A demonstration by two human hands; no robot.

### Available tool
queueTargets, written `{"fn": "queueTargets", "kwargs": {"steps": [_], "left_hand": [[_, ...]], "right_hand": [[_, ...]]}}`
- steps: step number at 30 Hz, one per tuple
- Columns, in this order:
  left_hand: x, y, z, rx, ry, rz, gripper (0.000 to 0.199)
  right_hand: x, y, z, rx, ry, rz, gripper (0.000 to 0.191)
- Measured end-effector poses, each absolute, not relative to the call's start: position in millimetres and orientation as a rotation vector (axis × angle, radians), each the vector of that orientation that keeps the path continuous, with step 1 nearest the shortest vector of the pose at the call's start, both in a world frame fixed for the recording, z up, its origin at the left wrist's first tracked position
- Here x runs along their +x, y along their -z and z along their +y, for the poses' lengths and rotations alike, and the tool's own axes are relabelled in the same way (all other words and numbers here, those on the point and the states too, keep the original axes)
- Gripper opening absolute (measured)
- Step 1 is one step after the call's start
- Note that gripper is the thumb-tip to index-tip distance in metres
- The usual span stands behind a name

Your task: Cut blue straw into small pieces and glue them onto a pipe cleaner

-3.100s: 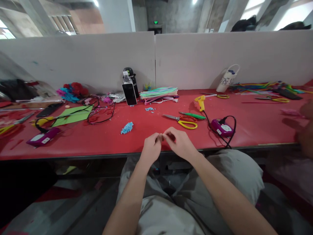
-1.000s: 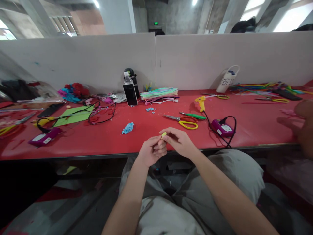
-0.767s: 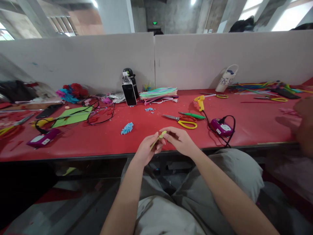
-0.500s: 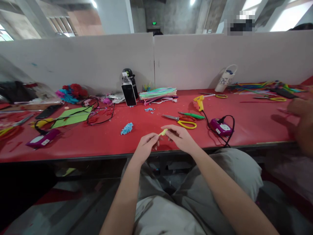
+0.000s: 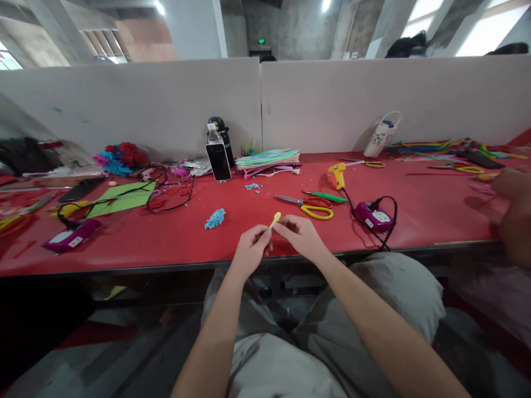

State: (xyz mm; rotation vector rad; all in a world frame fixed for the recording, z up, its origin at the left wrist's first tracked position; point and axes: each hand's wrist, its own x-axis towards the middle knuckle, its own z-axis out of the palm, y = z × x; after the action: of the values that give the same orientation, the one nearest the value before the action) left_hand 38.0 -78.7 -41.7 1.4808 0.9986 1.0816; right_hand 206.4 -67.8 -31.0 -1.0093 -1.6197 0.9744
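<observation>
A short yellow pipe cleaner (image 5: 275, 220) with a thicker, knobbed upper end stands tilted up between my hands, just above the table's front edge. My left hand (image 5: 254, 247) pinches its lower end between thumb and fingertips. From the other side, the fingertips of my right hand (image 5: 299, 235) close on it below the thick end. To the left lies a heap of small light-blue pieces (image 5: 214, 219). Scissors with yellow and red handles (image 5: 309, 208) rest beyond my right hand, beside a green-handled tool (image 5: 329, 196).
Behind are a bundle of pastel pipe cleaners (image 5: 267, 160), a phone (image 5: 218, 162) leaning on a bottle, and a yellow glue gun (image 5: 338, 176). A purple power box (image 5: 374, 216) with a black cable sits at right. A co-worker's hand (image 5: 514, 188) is at the far right.
The yellow piece has turned more upright, its thick end now showing above my fingers. My right fingers have shifted from its top to lower down. The left hand moved slightly.
</observation>
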Motion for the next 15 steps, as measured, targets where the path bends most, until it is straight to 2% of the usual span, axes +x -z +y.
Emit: {"fn": "queueTargets", "kwargs": {"steps": [10, 15], "left_hand": [[40.6, 36.1, -84.4, 1.816, -1.1, 1.161, 0.028], [40.7, 37.1, -84.2, 1.706, -1.113, 1.1, 0.023]], "right_hand": [[205.8, 32.2, -66.8, -1.031, -0.88, -1.637, 0.03], [206.6, 31.3, -67.4, -1.037, -0.828, -1.637, 0.03]]}}
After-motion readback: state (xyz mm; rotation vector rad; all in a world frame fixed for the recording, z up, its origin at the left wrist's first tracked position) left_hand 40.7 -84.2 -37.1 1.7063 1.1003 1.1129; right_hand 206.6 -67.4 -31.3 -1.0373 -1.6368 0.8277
